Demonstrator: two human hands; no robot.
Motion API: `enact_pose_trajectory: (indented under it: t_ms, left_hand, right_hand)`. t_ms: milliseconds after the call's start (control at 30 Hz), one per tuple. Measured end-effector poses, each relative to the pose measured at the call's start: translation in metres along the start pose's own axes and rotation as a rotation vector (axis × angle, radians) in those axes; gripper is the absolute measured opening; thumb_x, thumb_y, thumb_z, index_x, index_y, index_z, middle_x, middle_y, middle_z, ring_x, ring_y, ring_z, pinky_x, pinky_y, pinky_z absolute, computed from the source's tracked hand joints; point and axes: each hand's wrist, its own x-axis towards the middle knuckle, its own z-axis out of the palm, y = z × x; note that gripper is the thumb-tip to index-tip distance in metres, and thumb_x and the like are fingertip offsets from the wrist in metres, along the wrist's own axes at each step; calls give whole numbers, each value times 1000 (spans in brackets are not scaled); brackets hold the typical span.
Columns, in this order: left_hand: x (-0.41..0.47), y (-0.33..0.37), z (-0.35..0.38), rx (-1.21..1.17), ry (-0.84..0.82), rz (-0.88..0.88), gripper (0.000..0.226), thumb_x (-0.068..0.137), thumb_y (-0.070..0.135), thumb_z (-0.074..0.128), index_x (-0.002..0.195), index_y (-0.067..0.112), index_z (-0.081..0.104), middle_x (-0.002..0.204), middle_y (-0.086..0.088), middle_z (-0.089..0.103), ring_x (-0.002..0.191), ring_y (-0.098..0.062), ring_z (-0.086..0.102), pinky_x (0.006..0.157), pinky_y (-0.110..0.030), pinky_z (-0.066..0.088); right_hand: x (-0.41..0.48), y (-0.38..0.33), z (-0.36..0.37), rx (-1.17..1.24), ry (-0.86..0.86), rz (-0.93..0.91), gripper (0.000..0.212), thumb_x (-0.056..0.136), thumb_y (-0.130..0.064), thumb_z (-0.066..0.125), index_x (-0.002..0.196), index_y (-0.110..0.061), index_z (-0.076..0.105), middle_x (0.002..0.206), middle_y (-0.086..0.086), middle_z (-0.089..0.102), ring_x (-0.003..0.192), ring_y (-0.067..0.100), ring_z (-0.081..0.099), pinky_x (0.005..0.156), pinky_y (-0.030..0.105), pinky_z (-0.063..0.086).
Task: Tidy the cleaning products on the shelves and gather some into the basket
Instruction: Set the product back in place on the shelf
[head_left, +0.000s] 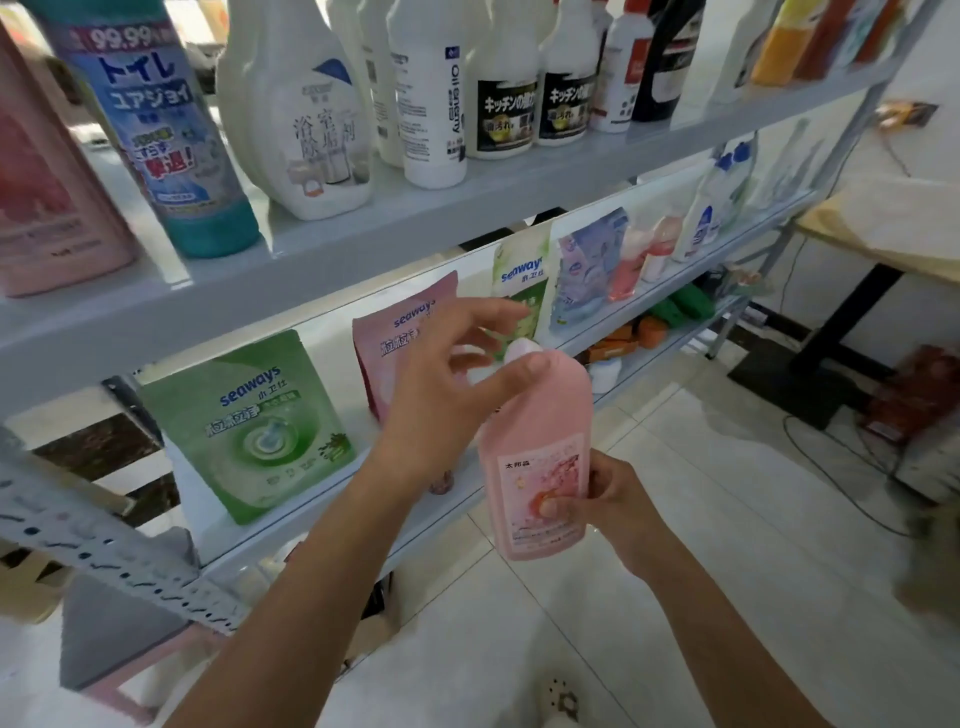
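Note:
A pink bottle (540, 447) with a pale cap is held upright in front of the middle shelf (467, 499). My right hand (608, 506) grips its lower body, thumb pressed on the label. My left hand (457, 379) hovers at the bottle's neck, thumb touching the shoulder, fingers spread apart. Behind them stand a green Seaways pouch (249, 421), a pink Seaways pouch (400, 338) and a second, narrower green pouch (522, 275). No basket is in view.
The upper shelf (363, 244) carries a blue toilet-cleaner bottle (161, 130), white spray bottles (311, 114) and several more bottles. A perforated metal upright (98, 551) juts at the left. A wooden table (883, 228) and floor cables (841, 478) lie right. Tiled floor below.

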Motion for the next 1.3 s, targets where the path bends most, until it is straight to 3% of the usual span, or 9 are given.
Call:
enact_pose_trajectory:
  t_ms: [167, 300, 467, 633, 867, 1000, 1133, 1200, 1300]
  left_hand:
    - [36, -3, 39, -14, -61, -32, 14, 83, 16, 72, 91, 27, 68, 96, 14, 70, 92, -2, 66, 82, -21, 54]
    - [75, -4, 88, 46, -164, 92, 26, 87, 11, 69, 105, 29, 66, 110, 14, 65, 106, -4, 60, 94, -22, 49]
    - [137, -6, 176, 219, -38, 112, 23, 78, 58, 60, 79, 35, 56, 80, 11, 59, 71, -6, 53, 66, -23, 47]
    - [192, -4, 272, 184, -57, 178, 36, 82, 51, 62, 69, 18, 56, 61, 8, 52, 56, -4, 45, 56, -19, 38]
    - [256, -1, 389, 19, -343, 235, 20, 82, 41, 68, 75, 24, 59, 71, 2, 62, 67, -13, 57, 63, -25, 48]
    - [300, -6, 448, -29, -443, 361, 36, 79, 53, 57, 79, 17, 61, 72, 6, 58, 68, 0, 53, 63, -11, 43]
    - [355, -21, 508, -101, -510, 393, 28, 81, 49, 58, 79, 21, 58, 72, 11, 57, 69, 2, 54, 63, -8, 41]
    - [390, -38, 539, -164, -594, 345, 28, 78, 52, 60, 88, 26, 60, 81, 11, 61, 75, 0, 57, 68, -11, 45]
    - [449, -67, 588, -112, -793, 311, 58, 70, 53, 72, 118, 22, 58, 102, 10, 61, 92, -5, 60, 81, -19, 51]
  right_hand:
    - [15, -3, -42, 21, 39, -32, 38, 46, -11, 85, 82, -21, 75, 91, 9, 74, 85, 30, 71, 72, 38, 58]
    - [32, -8, -90, 15, 86, -45, 38, 48, -9, 83, 83, -22, 74, 91, 9, 74, 85, 29, 71, 70, 36, 58]
    - [50, -27, -176, -9, 226, -69, 39, 50, -4, 87, 82, -24, 75, 90, 8, 74, 85, 28, 71, 74, 40, 59]
    - [56, -45, -272, -35, 346, -67, 38, 62, 4, 80, 93, -17, 70, 92, 3, 75, 85, 23, 71, 73, 33, 58]
    - [59, -52, -389, -79, 580, -91, 39, 63, 4, 80, 91, -20, 70, 90, -1, 75, 84, 18, 71, 69, 26, 57]
    - [74, -57, -448, -75, 666, -100, 39, 62, 6, 80, 90, -19, 70, 89, 1, 75, 84, 20, 71, 70, 29, 57]
    - [107, -65, -512, -61, 726, -123, 38, 62, 9, 79, 89, -16, 71, 87, 4, 75, 82, 22, 71, 69, 30, 57]
    - [129, -70, -548, -50, 754, -138, 38, 60, 6, 82, 90, -14, 71, 87, 5, 75, 82, 22, 71, 67, 28, 56]
    - [169, -86, -603, 39, 812, -202, 39, 57, 0, 82, 93, -8, 70, 90, 11, 74, 84, 28, 71, 67, 31, 56]
